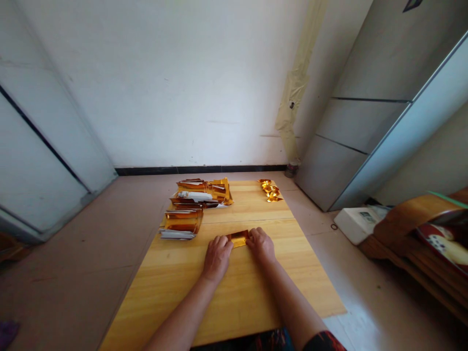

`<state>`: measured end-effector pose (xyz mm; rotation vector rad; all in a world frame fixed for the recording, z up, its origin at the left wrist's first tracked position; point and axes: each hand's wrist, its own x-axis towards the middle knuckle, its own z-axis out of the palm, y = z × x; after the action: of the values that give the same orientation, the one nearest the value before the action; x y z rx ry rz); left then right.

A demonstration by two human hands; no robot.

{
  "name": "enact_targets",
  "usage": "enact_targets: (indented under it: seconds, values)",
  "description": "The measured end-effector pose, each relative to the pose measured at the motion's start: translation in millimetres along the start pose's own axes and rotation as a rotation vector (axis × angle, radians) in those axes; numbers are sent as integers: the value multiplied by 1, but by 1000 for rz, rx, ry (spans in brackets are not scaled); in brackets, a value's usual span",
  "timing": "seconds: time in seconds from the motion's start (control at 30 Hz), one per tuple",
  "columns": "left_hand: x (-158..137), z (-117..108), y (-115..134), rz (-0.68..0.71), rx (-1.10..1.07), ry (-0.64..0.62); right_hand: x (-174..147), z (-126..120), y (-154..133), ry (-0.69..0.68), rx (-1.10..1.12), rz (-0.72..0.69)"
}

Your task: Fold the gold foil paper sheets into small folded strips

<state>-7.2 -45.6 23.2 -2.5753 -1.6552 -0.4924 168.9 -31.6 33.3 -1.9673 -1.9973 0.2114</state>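
Observation:
A small sheet of gold foil paper [239,239] lies stretched between my two hands, low over the middle of the wooden table. My left hand [218,256] grips its left end with curled fingers, and my right hand [261,245] grips the right end the same way. Beyond my left hand, stacks of gold foil paper with white backing [179,222] spread along the table's left side, with a larger pile [201,192] behind. Several folded shiny gold pieces [270,190] sit together at the far right corner.
The wooden table [234,302] reaches from my body toward a white wall [183,87]. A grey refrigerator [358,107] stands at the right. A white box [354,224] rests beside a wooden chair or bench [409,229] on the right.

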Motion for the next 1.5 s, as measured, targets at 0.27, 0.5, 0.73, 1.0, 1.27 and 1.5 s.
enact_targets:
  seconds: [0.27, 0.5, 0.73, 1.0, 1.27, 1.5]
  values:
    - [-5, 2, 4, 63, -44, -71, 1, 3, -8, -96, -109, -111]
    - [-22, 0, 7, 55, -25, -76, -7, -3, -16, -76, -92, -44]
    - [-25, -9, 11, 14, -10, -98, -17, 2, -38, -7, -127, 110]
    - [-24, -8, 11, -2, -31, -92, -13, -2, -32, -56, -22, 215]
    - [-24, -6, 10, -4, -9, -90, -5, -6, -25, -121, 83, 285]
    - [-26, -6, 7, -9, -15, -85, -1, -5, -15, -124, 124, 280]
